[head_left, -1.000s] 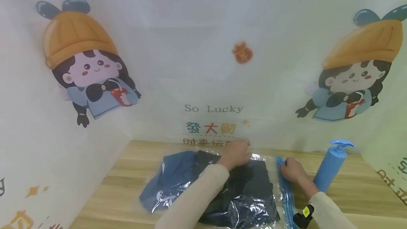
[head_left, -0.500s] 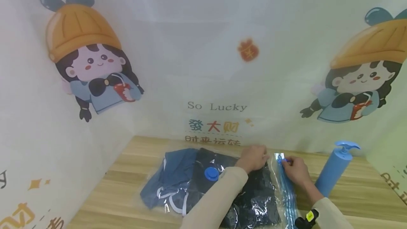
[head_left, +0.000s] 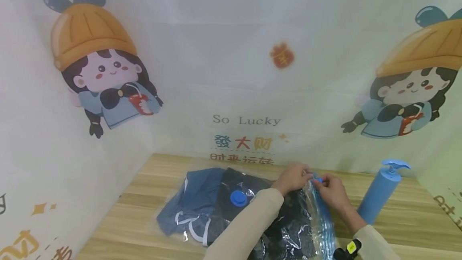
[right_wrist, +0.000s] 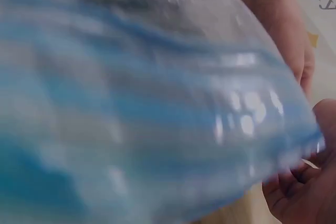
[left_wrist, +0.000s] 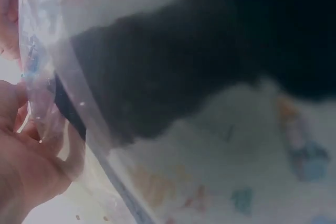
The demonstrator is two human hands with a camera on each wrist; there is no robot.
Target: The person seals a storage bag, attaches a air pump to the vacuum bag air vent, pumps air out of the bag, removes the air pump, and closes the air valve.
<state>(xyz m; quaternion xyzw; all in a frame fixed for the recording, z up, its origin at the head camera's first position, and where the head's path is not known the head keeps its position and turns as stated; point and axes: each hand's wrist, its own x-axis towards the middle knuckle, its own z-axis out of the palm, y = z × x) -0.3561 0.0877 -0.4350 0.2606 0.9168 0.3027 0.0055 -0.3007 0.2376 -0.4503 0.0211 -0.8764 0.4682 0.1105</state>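
A clear vacuum storage bag lies on the table with a blue garment and dark clothing inside. Its round blue valve cap faces up. My left hand grips the bag's far edge close to the zip end; in the left wrist view the fingers are bent at the clear film. Just to the right, my right hand pinches the small blue zip slider at the far end of the blue zip strip. In the right wrist view, raised film covers much of the scene.
A blue hand pump with a T-shaped handle stands on the wooden table, right of my right hand. Printed cloth walls rise behind the table and on both sides.
My left hand has moved right along the bag's far edge, closer to my right hand, uncovering the valve cap. The zip end has shifted slightly left, with the right hand at it.
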